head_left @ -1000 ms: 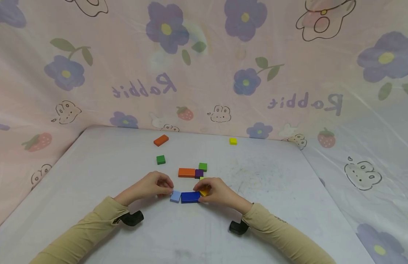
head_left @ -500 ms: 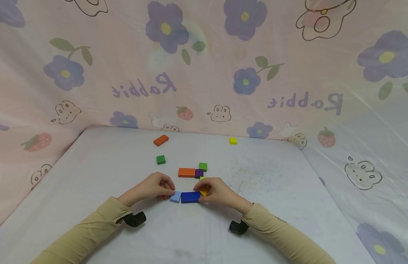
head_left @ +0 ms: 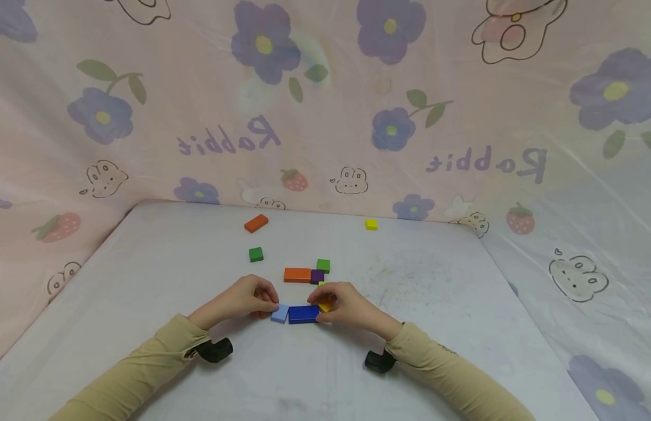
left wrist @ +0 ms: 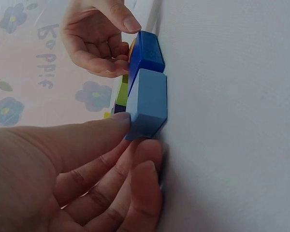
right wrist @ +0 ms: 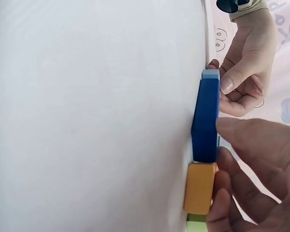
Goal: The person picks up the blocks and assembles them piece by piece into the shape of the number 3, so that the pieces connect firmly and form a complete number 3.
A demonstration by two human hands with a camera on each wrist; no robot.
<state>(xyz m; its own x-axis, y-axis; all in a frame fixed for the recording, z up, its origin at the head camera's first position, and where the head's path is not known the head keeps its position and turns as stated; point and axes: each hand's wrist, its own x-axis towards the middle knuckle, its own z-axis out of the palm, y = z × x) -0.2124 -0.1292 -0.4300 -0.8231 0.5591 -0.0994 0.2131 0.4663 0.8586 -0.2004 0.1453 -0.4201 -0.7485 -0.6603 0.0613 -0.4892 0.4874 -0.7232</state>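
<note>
Two hands: the left hand is pinching the left end of the light blue block; the right hand is setting its thumb at the right end of the dark blue block and curling its fingers behind, apparently bracing it.
Light blue block: lying about midway between the left and right edges of the desk, right of the left hand, which is standing nearer.
Dark blue block: running its long axis roughly parallel to the desk's far edge.
Blue-to-blue joint: the light blue block is sitting slightly askew, touching or nearly touching at the far corner, a thin wedge opening nearer the person.
Yellow-orange block: standing at the dark blue block's right end, partly hiding behind the right hand.
Purple block: lying farther toward the far edge, touching the orange block on its left.
Yellow block: resting near the far edge, well apart.
</note>
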